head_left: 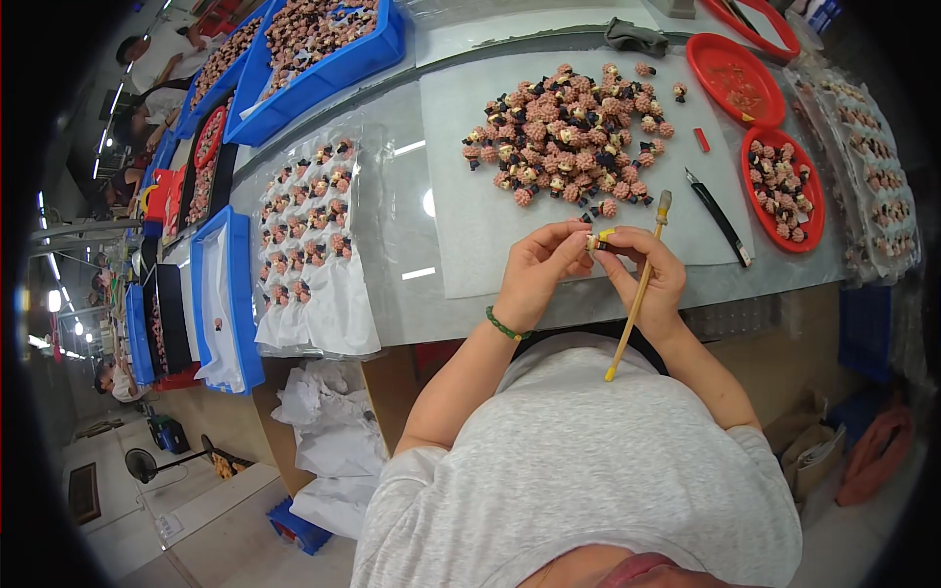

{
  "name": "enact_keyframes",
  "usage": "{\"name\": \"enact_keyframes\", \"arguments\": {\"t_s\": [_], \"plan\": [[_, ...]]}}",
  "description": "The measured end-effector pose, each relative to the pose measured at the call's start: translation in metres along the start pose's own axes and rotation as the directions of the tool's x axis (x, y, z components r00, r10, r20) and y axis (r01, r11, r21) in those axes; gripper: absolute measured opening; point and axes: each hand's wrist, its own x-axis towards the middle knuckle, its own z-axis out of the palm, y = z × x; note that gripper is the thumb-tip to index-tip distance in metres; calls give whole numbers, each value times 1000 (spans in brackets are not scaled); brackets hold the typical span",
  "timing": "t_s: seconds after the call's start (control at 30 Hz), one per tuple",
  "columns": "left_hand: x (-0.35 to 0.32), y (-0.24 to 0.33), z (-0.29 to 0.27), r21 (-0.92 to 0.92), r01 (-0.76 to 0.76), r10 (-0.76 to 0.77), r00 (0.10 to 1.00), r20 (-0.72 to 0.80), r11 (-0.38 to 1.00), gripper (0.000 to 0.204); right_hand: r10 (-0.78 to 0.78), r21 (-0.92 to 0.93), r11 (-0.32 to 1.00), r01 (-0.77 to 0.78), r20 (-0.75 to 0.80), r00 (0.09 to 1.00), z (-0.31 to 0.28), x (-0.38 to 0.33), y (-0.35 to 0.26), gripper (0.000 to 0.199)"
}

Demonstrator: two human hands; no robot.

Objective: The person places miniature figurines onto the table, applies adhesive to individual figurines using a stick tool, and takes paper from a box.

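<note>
Close in front of my chest, my left hand pinches a small painted figurine between thumb and fingertips. My right hand meets it from the other side, its fingertips at the same figurine. A thin paintbrush with a yellow handle passes through the right hand, bristle end up and handle end toward my shirt. Just beyond both hands lies a heap of similar figurines, pink, dark blue and cream, on a white sheet. Fingers cover much of the held figurine.
Right of the heap lie a black craft knife, a small red strip, a red bowl of figurines and a red dish. Plastic trays of figurines stand at left and far right. Blue bins and people are farther left.
</note>
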Motion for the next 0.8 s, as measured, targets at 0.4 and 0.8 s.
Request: {"name": "enact_keyframes", "arguments": {"t_s": [0.4,0.8], "plan": [[-1,-2,2,65,-216,213,975,57,974,28,14,7,1000,-14,26,1000,-2,-5,2,29],[-1,-2,2,-69,-185,192,975,110,980,30,-45,-9,999,44,-25,999,3,-4,1,26]]}}
